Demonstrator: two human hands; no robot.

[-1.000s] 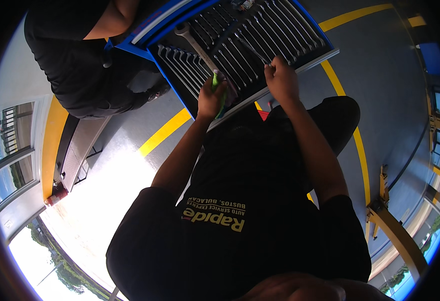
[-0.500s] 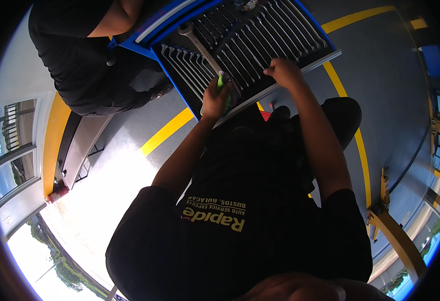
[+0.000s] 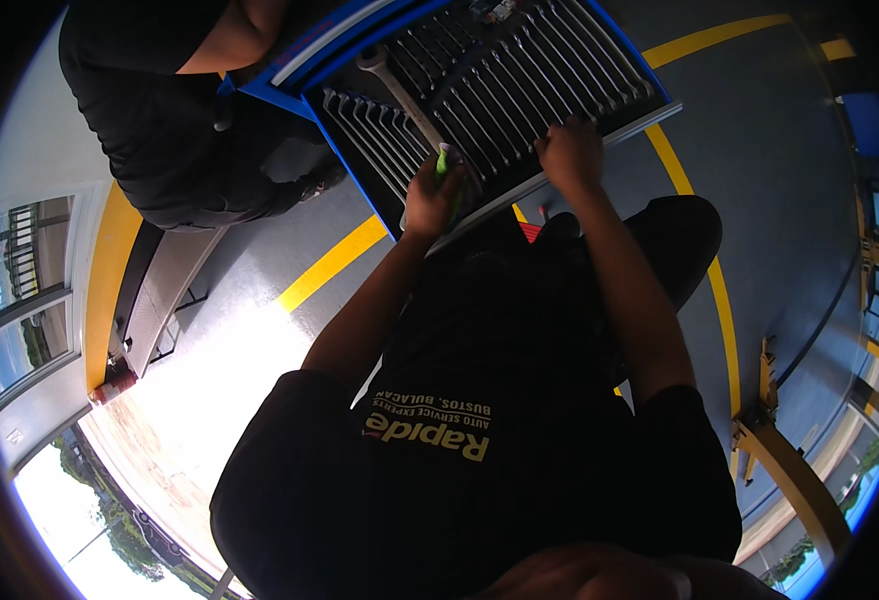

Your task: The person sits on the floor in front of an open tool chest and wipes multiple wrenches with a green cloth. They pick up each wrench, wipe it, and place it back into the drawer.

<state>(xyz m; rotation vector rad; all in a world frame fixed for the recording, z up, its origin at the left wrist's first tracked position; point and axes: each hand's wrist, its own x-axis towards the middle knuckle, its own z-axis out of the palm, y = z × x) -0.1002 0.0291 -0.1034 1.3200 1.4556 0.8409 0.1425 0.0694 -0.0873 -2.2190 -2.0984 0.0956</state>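
My left hand (image 3: 431, 200) is closed around a bunched green and purple cloth (image 3: 443, 160) at the near left of an open tool drawer (image 3: 519, 190). The lower end of a large combination wrench (image 3: 399, 95) reaches to this cloth; whether my fingers also grip it is hidden. My right hand (image 3: 571, 158) is over the drawer's near edge, its fingers curled by the lower ends of a row of slim wrenches (image 3: 519, 90). What those fingers hold, if anything, cannot be made out. Several offset wrenches (image 3: 369, 140) fill the drawer's left side.
Another person in dark clothes (image 3: 149, 130) is at the left, beside the blue tool cabinet (image 3: 279, 105). Short wrenches (image 3: 429, 55) lie toward the drawer's back. Yellow lines (image 3: 334, 262) mark the grey floor. A yellow metal arm (image 3: 789, 470) stands at the lower right.
My right hand has turned, its fingers swinging from pointing left to pointing away from me over the wrench ends. My left hand, the cloth and the large wrench stay nearly still.
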